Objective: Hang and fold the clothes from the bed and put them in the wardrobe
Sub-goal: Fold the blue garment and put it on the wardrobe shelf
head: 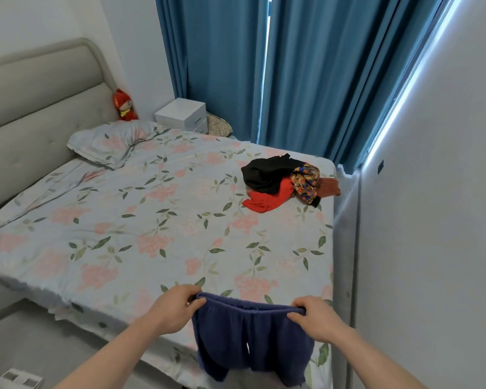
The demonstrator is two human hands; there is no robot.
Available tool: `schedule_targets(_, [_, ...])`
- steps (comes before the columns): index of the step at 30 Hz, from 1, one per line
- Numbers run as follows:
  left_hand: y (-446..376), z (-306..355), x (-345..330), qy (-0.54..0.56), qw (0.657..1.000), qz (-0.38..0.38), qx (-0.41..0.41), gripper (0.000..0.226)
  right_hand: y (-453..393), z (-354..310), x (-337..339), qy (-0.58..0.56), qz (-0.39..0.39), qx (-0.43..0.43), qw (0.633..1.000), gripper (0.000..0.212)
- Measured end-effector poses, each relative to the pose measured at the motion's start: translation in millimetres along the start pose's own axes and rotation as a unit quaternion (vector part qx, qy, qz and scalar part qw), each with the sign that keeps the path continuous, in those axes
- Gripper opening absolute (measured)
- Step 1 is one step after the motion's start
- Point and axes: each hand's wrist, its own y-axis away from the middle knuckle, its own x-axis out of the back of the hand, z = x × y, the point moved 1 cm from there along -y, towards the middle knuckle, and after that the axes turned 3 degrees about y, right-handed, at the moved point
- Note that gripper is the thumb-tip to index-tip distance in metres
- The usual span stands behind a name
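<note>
My two forearms bare, no sleeves in view; left hand (172, 307) and right hand (316, 318) ungloved, ringless.

1. My left hand (174, 306) is out in front of me, low in the view, back of the hand up, its fingers curled under and its thumb on top, pinching the left end of the waistband of the navy shorts (250, 341).
2. My right hand (310, 315) is level with it and well apart, also knuckles up, with its fingers folded round the right end of the same waistband.
3. Both forearms are bare and come up from the bottom edge, the left from the lower left, the right from the lower right, angling inward towards the hands.
4. Both wrists look fairly straight, and the waistband is stretched between my two hands.
</note>
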Motion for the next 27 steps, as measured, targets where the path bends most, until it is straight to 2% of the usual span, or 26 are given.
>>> schedule_targets(5, [-50.5, -26.9, 31.2, -0.035, 0.998, -0.043, 0.024, 0.036, -44.2, -31.0, -11.4, -0.02, -0.001, -0.039, 0.999, 0.021])
schedule_targets(11, [-135.7, -27.7, 114.0, 0.027, 0.999, -0.045, 0.013, 0.032, -103.7, -81.1, 39.2, -0.11, 0.096, -0.101, 0.984, 0.025])
schedule_targets(15, [-190.7, 6.2, 198.4, 0.122, 0.992, 0.02, -0.038, 0.022, -133.1, -132.4, 132.1, -0.104, 0.23, -0.075, 0.965, 0.022])
schedule_targets(20, [-234.4, 76.4, 318.7, 0.219, 0.957, 0.136, -0.131, 0.021, -142.2, -198.1, 263.8, -0.09, 0.389, -0.027, 0.916, 0.019])
schedule_targets(24, [-235.9, 132.5, 403.9, 0.199, 0.926, 0.255, -0.195, 0.02, -132.1, -237.0, 346.2, -0.114, 0.478, 0.02, 0.871, 0.017])
schedule_targets(27, [-227.4, 158.1, 446.4, 0.175, 0.909, 0.303, -0.227, 0.019, -121.6, -258.3, 388.5, -0.112, 0.52, 0.063, 0.845, 0.019])
